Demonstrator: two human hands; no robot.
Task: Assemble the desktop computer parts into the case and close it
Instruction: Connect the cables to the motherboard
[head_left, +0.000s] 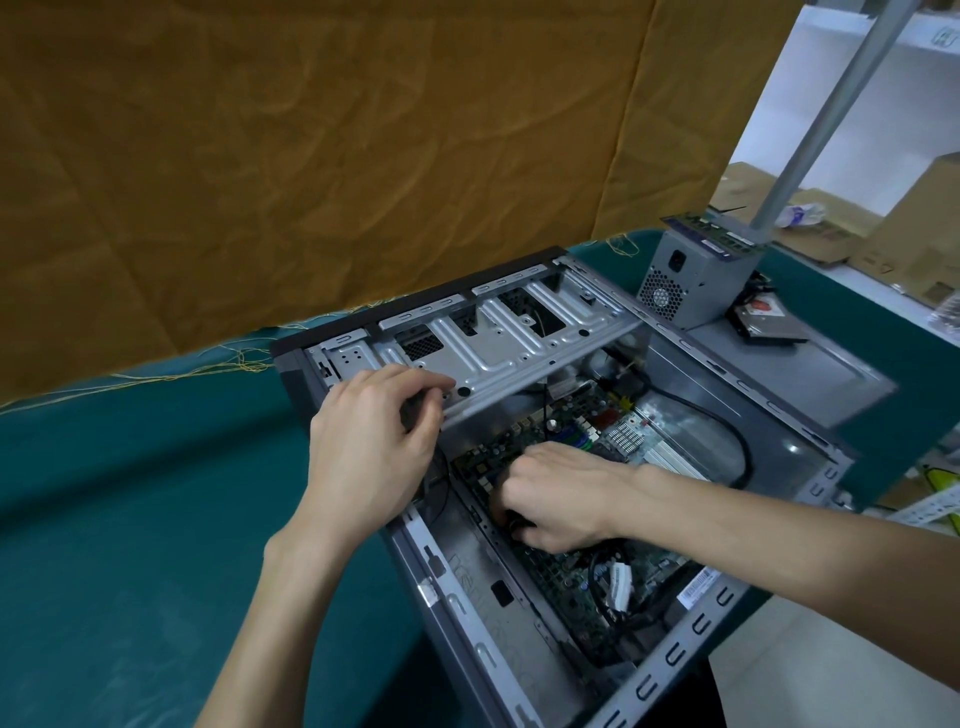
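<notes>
An open grey computer case (691, 644) lies on its side on a teal-covered table, with a green motherboard (566, 431) inside. My left hand (374, 447) rests on the left edge of the case by the silver drive cage (498, 343), fingers curled on a dark part there. My right hand (556, 493) is down inside over the motherboard, closed around a dark round part; what it is cannot be made out. Black cables (737, 441) loop through the case. A grey power supply (696, 270) stands outside, beyond the case's far right corner.
A hard drive (763, 322) lies beside the power supply on the case's loose side panel (810, 374). A mustard cloth (311, 156) hangs behind the table. A grey pole (826, 124) rises at the right, with cardboard boxes (914, 239) behind it. The teal table (130, 519) extends left.
</notes>
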